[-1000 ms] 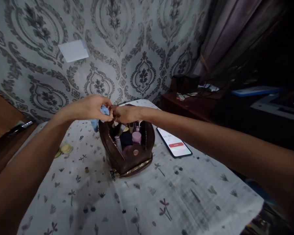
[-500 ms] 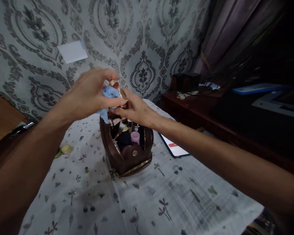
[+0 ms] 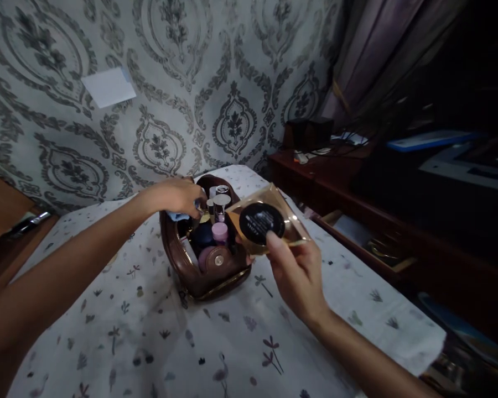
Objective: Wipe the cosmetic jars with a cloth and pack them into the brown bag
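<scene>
A brown bag (image 3: 216,279) lies unzipped on the patterned cloth, with a pink-capped bottle (image 3: 219,232), a silver-capped bottle (image 3: 221,205) and several other small items inside. Over the bag's far left part, my left hand (image 3: 177,197) has its fingers closed on a light blue cloth (image 3: 177,216), partly hidden beneath it. To the right of the bag, my right hand (image 3: 296,271) grips a gold square compact (image 3: 288,213) with a round black label, thumb on its face.
A patterned cloth (image 3: 149,342) covers the table. At the right are a dark red desk (image 3: 327,179) and an open drawer (image 3: 357,249). A white paper (image 3: 109,88) is on the wall, and a black object (image 3: 31,222) lies at the left.
My right hand has moved right and nearer with the gold compact, tilted to show its black label. My left hand has lowered to the bag with the blue cloth. The view has shifted slightly.
</scene>
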Demonstrator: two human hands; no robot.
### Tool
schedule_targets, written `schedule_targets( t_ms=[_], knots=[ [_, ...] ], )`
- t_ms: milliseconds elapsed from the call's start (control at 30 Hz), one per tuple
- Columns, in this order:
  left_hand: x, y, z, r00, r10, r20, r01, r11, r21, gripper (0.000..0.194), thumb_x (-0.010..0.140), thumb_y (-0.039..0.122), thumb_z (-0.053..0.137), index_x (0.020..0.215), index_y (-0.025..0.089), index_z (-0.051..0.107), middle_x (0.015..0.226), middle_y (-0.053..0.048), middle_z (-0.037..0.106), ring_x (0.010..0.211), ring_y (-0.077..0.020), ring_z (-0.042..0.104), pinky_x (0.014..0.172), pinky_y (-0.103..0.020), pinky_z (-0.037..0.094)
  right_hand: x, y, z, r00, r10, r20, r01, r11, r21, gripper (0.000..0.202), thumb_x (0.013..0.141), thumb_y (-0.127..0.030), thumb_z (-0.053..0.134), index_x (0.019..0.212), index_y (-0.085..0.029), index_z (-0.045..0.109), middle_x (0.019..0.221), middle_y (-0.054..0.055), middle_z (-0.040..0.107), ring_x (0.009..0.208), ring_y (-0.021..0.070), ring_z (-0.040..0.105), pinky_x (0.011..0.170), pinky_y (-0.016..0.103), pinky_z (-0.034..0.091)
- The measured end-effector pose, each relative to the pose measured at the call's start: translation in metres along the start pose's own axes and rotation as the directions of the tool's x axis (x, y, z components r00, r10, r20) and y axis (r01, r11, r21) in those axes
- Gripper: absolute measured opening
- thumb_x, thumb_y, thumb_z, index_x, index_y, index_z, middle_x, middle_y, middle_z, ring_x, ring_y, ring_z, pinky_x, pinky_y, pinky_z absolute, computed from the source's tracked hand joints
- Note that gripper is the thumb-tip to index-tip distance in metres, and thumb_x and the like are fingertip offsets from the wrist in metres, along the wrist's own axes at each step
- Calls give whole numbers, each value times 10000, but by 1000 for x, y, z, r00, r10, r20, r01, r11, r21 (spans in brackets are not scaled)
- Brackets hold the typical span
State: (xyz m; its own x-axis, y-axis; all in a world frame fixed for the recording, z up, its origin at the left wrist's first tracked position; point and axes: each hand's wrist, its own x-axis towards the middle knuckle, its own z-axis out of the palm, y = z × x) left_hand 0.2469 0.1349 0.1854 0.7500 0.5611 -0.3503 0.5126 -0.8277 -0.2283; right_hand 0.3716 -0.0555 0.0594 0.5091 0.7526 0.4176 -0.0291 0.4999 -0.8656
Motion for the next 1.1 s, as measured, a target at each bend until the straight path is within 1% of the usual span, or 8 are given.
schedule_targets(
  t_ms=[233,400,500,600,633,733,833,1100],
  knots=[
    [1,7,-5,994,-96,43,90,989,121,323,865,325,577,1116,224,751,1071,-78,731,887,-232,655,697,-283,436,-15,20,-12,989,-142,-42,134,976,-170,252,928,-373,646,1110,-204,691,1007,64,762,927,224,730,850,353,600],
    [2,8,-1,989,-147,22,141,976,163,304,897,340,561,1121,238,739,1184,-89,701,958,-249,646,715,-284,441,-16,21,-17,991,-121,-57,111,982,-155,270,936,-373,639,1147,-215,695,1057,67,759,973,234,728,900,378,590],
    [-9,9,2,988,-114,-106,128,982,142,338,921,397,558,1187,231,685,1226,-94,670,988,-259,641,730,-287,441,-18,22,-19,994,-93,-51,86,987,-137,268,939,-359,639,1161,-222,698,1100,76,745,1053,254,709,962,412,564],
    [-33,10,2,937,-39,-348,75,993,92,373,972,449,482,1198,211,658,1204,-100,653,958,-240,635,739,-293,433,-19,23,-20,995,-81,-54,75,992,-99,263,944,-350,632,1177,-241,686,1145,73,729,1105,260,691,1011,437,535],
    [-41,11,1,932,1,-362,29,997,78,361,987,438,448,1146,212,681,1171,-88,664,929,-223,636,747,-292,431,-19,23,-21,995,-83,-60,77,993,-94,258,945,-351,632,1176,-248,684,1145,68,728,1108,257,689,1018,440,531],
    [-54,18,-1,978,166,-123,-160,985,62,291,973,371,474,1025,248,732,1067,-36,713,898,-189,641,774,-278,429,-20,24,-22,992,-83,-93,73,992,-106,232,938,-363,636,1131,-250,698,1083,60,740,1063,250,703,982,439,556],
    [-46,32,0,965,214,153,-237,960,149,216,893,236,562,1010,244,744,988,-35,742,895,-197,643,750,-276,427,-21,24,-23,993,-63,-103,52,992,-112,240,926,-374,640,1114,-237,700,1047,63,741,1010,253,713,919,444,587],
    [-16,65,12,916,110,386,-251,907,338,149,777,95,625,839,135,754,927,-145,764,855,-261,684,745,-331,462,-18,17,-23,993,-77,-89,62,985,-158,287,911,-404,651,1120,-214,704,1018,83,746,1078,296,691,981,490,557]
  ],
)
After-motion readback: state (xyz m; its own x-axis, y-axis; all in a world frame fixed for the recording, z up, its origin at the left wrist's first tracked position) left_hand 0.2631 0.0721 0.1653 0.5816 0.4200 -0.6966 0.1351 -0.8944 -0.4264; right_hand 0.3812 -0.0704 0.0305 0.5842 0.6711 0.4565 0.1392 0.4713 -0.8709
